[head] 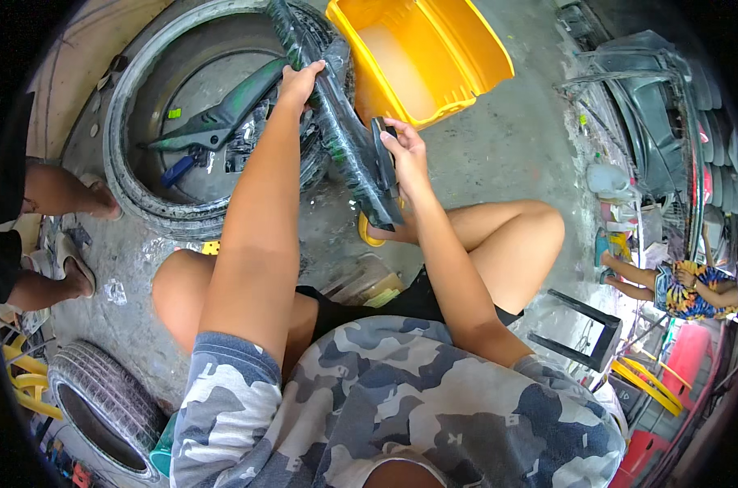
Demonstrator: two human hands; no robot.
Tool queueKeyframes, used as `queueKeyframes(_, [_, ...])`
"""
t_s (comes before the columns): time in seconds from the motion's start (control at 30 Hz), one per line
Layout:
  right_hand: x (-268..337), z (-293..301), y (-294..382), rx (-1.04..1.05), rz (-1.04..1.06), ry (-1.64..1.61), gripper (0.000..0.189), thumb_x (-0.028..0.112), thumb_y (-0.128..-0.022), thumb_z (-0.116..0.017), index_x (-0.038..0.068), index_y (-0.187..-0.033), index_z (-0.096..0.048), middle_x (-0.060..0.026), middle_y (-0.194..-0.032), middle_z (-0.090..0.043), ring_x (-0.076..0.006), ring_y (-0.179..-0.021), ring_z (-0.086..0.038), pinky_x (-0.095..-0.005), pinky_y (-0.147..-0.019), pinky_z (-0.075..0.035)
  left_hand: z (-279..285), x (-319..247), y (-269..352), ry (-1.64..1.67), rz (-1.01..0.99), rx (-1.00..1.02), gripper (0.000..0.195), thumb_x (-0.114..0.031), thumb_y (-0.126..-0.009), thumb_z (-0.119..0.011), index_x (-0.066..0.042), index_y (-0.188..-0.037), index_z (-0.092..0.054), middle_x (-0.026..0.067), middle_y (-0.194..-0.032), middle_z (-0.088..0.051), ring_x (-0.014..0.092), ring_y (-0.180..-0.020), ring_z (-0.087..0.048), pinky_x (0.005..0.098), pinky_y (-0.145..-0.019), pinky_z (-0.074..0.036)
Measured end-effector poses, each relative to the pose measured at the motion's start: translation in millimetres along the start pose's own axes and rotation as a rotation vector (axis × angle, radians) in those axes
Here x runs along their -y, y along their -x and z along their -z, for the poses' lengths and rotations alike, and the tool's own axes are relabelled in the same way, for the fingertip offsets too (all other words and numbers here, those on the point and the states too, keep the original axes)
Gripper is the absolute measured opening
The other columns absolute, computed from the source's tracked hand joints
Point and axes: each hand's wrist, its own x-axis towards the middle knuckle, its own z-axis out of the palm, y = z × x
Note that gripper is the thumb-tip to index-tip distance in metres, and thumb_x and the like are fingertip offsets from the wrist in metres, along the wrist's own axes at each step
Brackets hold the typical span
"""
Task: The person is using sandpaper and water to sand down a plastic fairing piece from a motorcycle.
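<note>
A long dark plastic panel (344, 131), scuffed and with green traces, slants from the top of the view down to the wearer's foot. My left hand (300, 85) grips its upper part. Against the panel's lower right side, my right hand (407, 152) holds a narrow black piece (383, 152) whose exact kind I cannot tell. Left of the panel, a tire (122, 122) lies flat on the floor. A dark green-streaked plastic fairing part (222, 122) rests across its opening, with a blue-handled tool (178, 171) below. A yellow plastic container (430, 55) with cloudy liquid stands upper right.
Another person's legs (64, 189) are at the left. A second tire (106, 402) leans at lower left. Dark plastic panels (643, 104) are piled at the right, near a jug (606, 178) and a person in a patterned shirt (698, 287). A black frame (588, 329) stands below.
</note>
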Motion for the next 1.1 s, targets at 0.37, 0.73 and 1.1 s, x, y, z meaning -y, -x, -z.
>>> queueKeyframes(0.37, [-32, 4, 13, -0.115, -0.119, -0.191, 0.029, 0.006, -0.089, -0.061, 0.004, -0.117, -0.060, -0.0067, -0.104, -0.062, -0.0151, -0.091, -0.058, -0.0289, -0.083, -0.046, -38, 10, 64, -0.521, 0.024, -0.272, 0.087, -0.053, -0.072, -0.073, -0.006, -0.137, -0.039, 0.0235, -0.137, -0.048, 0.038, -0.130, -0.044, 0.0542, -0.105, -0.033])
queueKeyframes(0.73, [26, 19, 61, 0.103, -0.049, 0.041, 0.028, 0.006, -0.091, -0.061, 0.005, -0.118, -0.058, -0.0066, -0.091, -0.064, -0.0128, -0.081, -0.061, -0.0254, -0.074, -0.050, -12, 54, -4, -0.243, -0.251, -0.077, 0.082, -0.046, -0.065, -0.082, 0.006, -0.123, -0.057, 0.0233, -0.122, -0.062, 0.033, -0.113, -0.060, 0.0377, -0.099, -0.043])
queueKeyframes(1.1, [38, 43, 63, 0.055, -0.023, 0.114, 0.031, 0.007, -0.090, -0.062, 0.006, -0.120, -0.058, -0.0030, -0.085, -0.063, -0.0106, -0.076, -0.059, -0.0250, -0.070, -0.048, -9, 32, 18, -0.401, -0.232, 0.000, 0.078, -0.051, -0.071, -0.075, 0.012, -0.115, -0.062, 0.0283, -0.122, -0.060, 0.036, -0.116, -0.058, 0.0394, -0.099, -0.042])
